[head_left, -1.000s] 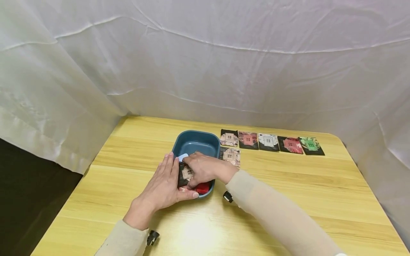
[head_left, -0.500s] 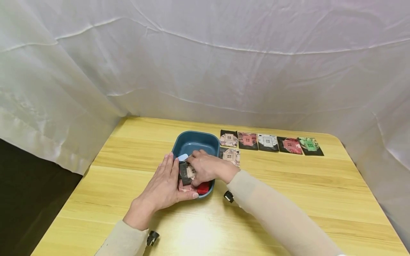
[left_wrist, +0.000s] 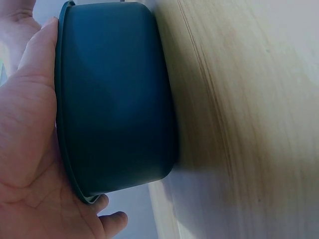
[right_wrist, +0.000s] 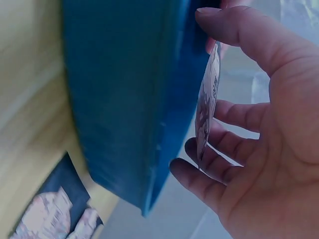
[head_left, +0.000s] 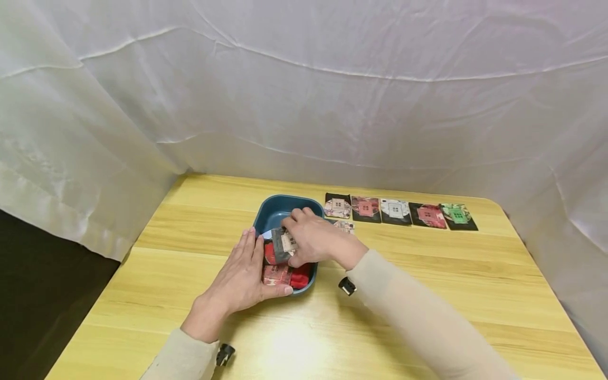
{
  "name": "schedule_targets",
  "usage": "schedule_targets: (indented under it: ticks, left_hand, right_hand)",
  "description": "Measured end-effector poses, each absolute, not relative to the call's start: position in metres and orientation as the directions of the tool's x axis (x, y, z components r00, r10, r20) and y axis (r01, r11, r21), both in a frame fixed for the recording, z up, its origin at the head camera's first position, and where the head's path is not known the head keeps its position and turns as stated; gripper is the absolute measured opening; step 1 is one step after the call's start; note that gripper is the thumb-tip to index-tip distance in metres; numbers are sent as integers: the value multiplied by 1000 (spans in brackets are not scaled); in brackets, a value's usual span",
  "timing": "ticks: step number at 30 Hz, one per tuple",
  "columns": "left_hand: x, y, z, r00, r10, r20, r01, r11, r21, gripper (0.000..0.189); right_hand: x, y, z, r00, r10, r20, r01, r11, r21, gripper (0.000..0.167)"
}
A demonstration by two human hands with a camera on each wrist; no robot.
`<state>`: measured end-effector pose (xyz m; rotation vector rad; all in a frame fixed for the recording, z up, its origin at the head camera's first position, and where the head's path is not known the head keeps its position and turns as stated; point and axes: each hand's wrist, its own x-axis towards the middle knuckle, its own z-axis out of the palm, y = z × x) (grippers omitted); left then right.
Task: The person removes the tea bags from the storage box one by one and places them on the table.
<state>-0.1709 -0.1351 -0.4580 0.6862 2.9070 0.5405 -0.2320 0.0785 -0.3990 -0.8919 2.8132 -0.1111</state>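
My left hand [head_left: 237,277] lies along the left side of a dark blue plastic tub [head_left: 291,198], fingers straight, palm against the rim and thumb across the front corner. In the left wrist view the palm touches the rim of the tub [left_wrist: 114,94]. Over the tub, my right hand [head_left: 315,237] grips a black-and-beige square packet [head_left: 282,246]. The right wrist view shows this thin packet [right_wrist: 207,104] edge-on between the thumb and fingers of my right hand [right_wrist: 269,119], above the rim. Inside the tub lie a pinkish-red packet [head_left: 277,274], a bright red packet [head_left: 300,277] and others partly covered.
Along the back right, several square packets lie in a row, from a beige one [head_left: 338,206] to a green one [head_left: 458,216]. A further beige packet [head_left: 344,227] in front of them is partly hidden by my right hand. A white curtain [head_left: 304,105] hangs behind the wooden table [head_left: 427,274].
My right hand has lifted the black-and-beige packet off the pile and drawn it slightly right, baring red packets beneath. My left hand has stayed on the tub.
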Motion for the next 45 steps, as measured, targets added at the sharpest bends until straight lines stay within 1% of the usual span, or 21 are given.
schedule_targets:
  ticks: [7,12,19,25,29,35,42,45]
  left_hand:
    - [-171,-134,-459,-899,438,-24,399,839,370,140]
    - [-171,-135,-459,-899,438,-20,401,839,369,140]
    - [-171,-135,-460,-899,438,-9,403,836,373,140]
    - [-169,-134,-460,-900,435,-10,399,836,377,138]
    - [-169,-133,-460,-901,433,-16,394,836,381,137]
    - [-169,-133,-459,-903,430,-20,389,835,391,136]
    - [-169,-133,-460,-902,431,-18,390,832,395,136]
    - [-169,-133,-460,-902,430,-20,388,832,397,136]
  right_hand:
    - [-228,96,-385,-830,-546,-116,-538,838,-92,92]
    - [-225,112,-378,-844,-529,-87,-523,848,-83,91]
    - [-223,142,-367,-860,-510,-23,-505,857,-106,91]
    - [-225,179,-361,-895,-443,-48,-434,891,-136,92]
    - [-228,203,-370,-909,-414,-52,-405,905,-129,92]
    - [-232,231,-394,-933,-344,-104,-331,936,-121,93]
    - [-236,253,-411,-949,-277,-153,-265,959,-96,97]
    - [-237,257,-417,-949,-261,-175,-246,964,-102,95]
